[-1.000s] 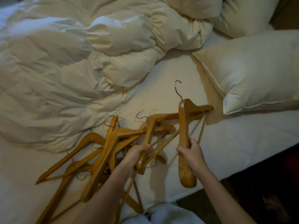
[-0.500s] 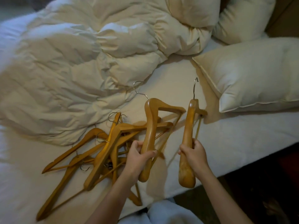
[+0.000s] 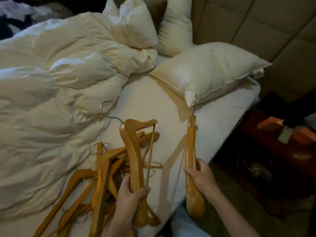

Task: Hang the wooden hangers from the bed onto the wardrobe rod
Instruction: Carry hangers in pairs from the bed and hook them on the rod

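2 held upright, hooks toward the upper frame.
Left hand [image 3: 131, 194] clasps the left hanger [image 3: 133, 151] at lower centre, right hand [image 3: 200, 178] clasps the right hanger [image 3: 190, 151] beside it; the pile [image 3: 100, 177] on the bed [image 3: 222, 120] lies lower left, nearest the left hand.

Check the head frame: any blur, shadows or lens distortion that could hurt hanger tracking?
Head view: dim warm light; light-brown wooden hanger in the right hand readable, throwing a soft shadow on the white bedsheet; top-left corner and orange items on the dark floor smeared; beige padded headboard seams slant, wide-angle.
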